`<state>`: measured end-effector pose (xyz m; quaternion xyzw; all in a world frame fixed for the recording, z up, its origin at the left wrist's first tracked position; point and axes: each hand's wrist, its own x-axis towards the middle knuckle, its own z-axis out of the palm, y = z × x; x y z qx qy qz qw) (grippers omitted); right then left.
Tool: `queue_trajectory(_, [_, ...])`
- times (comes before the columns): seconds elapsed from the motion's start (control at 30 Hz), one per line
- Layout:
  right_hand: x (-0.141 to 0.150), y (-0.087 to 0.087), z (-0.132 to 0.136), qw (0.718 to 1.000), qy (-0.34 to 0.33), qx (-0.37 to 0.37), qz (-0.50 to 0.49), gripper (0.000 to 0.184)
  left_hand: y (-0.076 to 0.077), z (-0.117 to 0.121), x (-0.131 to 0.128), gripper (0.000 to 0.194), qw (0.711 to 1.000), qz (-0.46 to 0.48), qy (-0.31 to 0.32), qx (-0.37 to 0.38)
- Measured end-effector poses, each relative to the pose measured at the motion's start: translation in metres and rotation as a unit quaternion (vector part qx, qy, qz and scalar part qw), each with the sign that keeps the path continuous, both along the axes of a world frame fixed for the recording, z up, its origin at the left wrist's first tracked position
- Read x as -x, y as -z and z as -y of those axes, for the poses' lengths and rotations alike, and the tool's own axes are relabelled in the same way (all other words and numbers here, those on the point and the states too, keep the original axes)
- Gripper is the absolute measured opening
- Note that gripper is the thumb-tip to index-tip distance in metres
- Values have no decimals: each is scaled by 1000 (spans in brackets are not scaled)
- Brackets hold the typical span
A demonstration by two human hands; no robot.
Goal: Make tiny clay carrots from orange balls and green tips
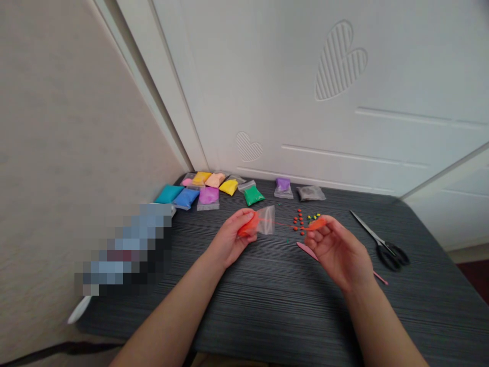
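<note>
My left hand [237, 233] is closed around a small clear bag of orange modelling clay [249, 225], its mouth pointing right. My right hand [342, 250] pinches a pulled-off piece of orange clay [317, 223] between thumb and fingers. A thin orange strand stretches from the bag to that piece. Behind the strand lie several small orange clay balls [300, 215] and a few tiny yellow and green bits [314, 217]. A pink modelling tool [306, 251] lies on the table, partly hidden under my right hand.
Black-handled scissors [382, 242] lie to the right on the dark table [260, 300]. Bags of clay line the back, among them green [253, 194], yellow [229, 187], blue [186, 198], purple [283, 185] and grey [311, 193]. A blurred-out object [126, 250] stands at the left edge.
</note>
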<state>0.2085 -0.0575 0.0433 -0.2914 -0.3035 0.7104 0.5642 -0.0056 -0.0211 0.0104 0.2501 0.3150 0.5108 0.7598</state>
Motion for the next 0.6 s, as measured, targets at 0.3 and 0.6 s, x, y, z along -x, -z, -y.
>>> queue_trajectory(0.3, [3,7,-2,990,20,-39,136,22,11,-18,18,10,986,125,-93,63])
queue_trajectory(0.6, [10,7,4,979,-71,-59,179,15,11,-19,20,12,981,149,-98,70])
